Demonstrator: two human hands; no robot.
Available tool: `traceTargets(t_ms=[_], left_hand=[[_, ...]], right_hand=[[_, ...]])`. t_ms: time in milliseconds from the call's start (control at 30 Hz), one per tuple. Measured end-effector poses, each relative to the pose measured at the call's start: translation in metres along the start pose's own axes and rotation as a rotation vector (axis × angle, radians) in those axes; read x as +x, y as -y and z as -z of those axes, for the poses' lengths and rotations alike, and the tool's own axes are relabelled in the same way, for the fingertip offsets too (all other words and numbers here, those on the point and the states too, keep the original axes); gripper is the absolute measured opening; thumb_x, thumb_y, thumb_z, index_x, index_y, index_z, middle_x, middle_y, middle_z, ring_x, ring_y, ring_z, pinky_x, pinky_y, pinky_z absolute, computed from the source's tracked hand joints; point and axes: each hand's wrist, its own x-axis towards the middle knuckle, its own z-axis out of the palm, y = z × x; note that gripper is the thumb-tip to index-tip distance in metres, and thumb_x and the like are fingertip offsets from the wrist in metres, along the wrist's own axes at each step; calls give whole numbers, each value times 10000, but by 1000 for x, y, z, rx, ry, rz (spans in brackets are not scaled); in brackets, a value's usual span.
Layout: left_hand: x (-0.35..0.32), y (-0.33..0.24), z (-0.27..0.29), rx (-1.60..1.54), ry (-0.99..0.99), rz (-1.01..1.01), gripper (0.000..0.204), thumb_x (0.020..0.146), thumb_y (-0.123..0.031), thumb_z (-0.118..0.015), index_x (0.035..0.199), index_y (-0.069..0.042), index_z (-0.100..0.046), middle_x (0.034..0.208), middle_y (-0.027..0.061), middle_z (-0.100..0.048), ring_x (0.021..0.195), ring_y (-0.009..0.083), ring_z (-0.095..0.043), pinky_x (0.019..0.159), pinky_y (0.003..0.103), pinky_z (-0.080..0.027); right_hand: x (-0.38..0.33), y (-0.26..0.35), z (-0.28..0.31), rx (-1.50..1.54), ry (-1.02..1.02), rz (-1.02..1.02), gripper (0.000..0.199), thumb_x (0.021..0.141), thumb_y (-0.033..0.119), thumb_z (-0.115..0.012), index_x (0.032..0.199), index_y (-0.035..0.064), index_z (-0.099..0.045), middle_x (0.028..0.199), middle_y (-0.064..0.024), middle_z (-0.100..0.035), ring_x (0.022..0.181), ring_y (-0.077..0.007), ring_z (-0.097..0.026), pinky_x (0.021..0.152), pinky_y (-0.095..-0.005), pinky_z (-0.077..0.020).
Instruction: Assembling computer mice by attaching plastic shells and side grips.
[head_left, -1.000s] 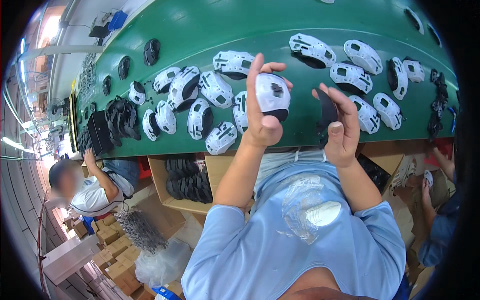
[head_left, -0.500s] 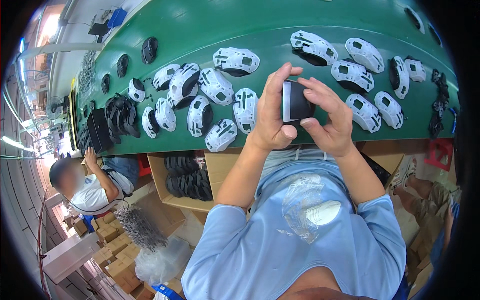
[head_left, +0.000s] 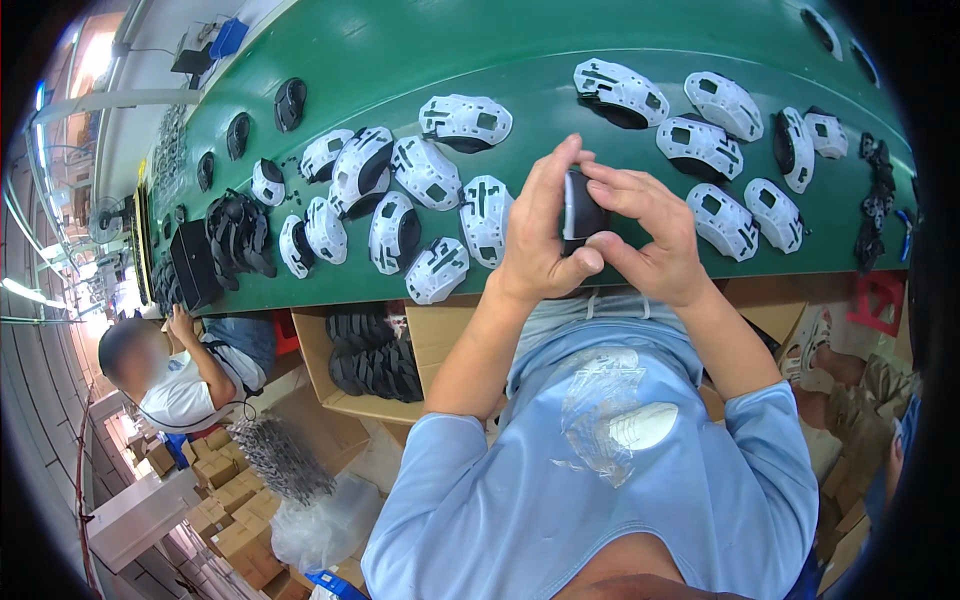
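Between my two hands, a black computer mouse with a white edge is held up above the near side of the bench. My left hand grips its left side, fingers pointing up and thumb at the lower end. From the other side my right hand wraps it, fingertips on the top and thumb near my left thumb. Much of the mouse is hidden by fingers. Left of my hands lie several white-bottomed mice with dark slots. Another group of white-bottomed mice lies to the right.
The green bench spans the view. A black box and piled black mouse shells lie at left. Below the edge sits a carton of black parts. A co-worker sits at left; another person's legs show at right. Dark cables lie far right.
The mouse has turned, so its white edge and black face look narrower. My hands have drawn closer together around it, and my right fingertips now reach nearer my left hand.
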Motion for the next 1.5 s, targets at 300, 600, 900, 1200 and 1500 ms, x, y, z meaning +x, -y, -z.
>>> traceTargets(t_ms=[300,600,900,1200,1500], left_hand=[[-3,-7,-20,-421,-94,228,1004,848,-665,-671,1474,46,-337,1275,225,-585,1150,326,-612,985,436,-498],[20,-7,-9,-1106,-160,303,792,853,-533,-648,1477,-124,-382,1440,231,-459,1253,417,-562,1042,507,-494],[7,7,-8,-1403,-57,333,813,817,-450,-638,1504,-121,-356,1459,272,-446,1253,515,-534,993,620,-515],[7,8,-6,-1127,-75,313,759,843,-435,-596,1472,-78,-365,1370,297,-513,1157,483,-607,926,610,-563],[8,0,-17,-1113,-304,448,650,887,-386,-583,1434,-99,-378,1305,213,-541,1134,393,-627,901,489,-590]], right_hand=[[-2,3,-8,-108,19,20,342,897,146,-694,1230,68,-699,1336,-134,-616,1221,-339,-567,1014,-426,-469],[-24,-3,-23,808,-160,-594,444,978,217,-667,1332,19,-488,1151,-52,-611,1007,-98,-567,855,-268,-492],[-25,0,-26,1027,-136,-701,390,952,182,-706,1246,40,-495,1048,-39,-672,878,-81,-629,684,-221,-497],[-23,1,-41,1068,-204,-637,469,971,200,-690,1335,-13,-487,1230,-74,-599,1146,-129,-566,1003,-293,-459],[-36,-4,-46,977,-224,-587,559,900,142,-764,1351,-5,-467,1235,-78,-586,1160,-144,-570,1004,-308,-472]])
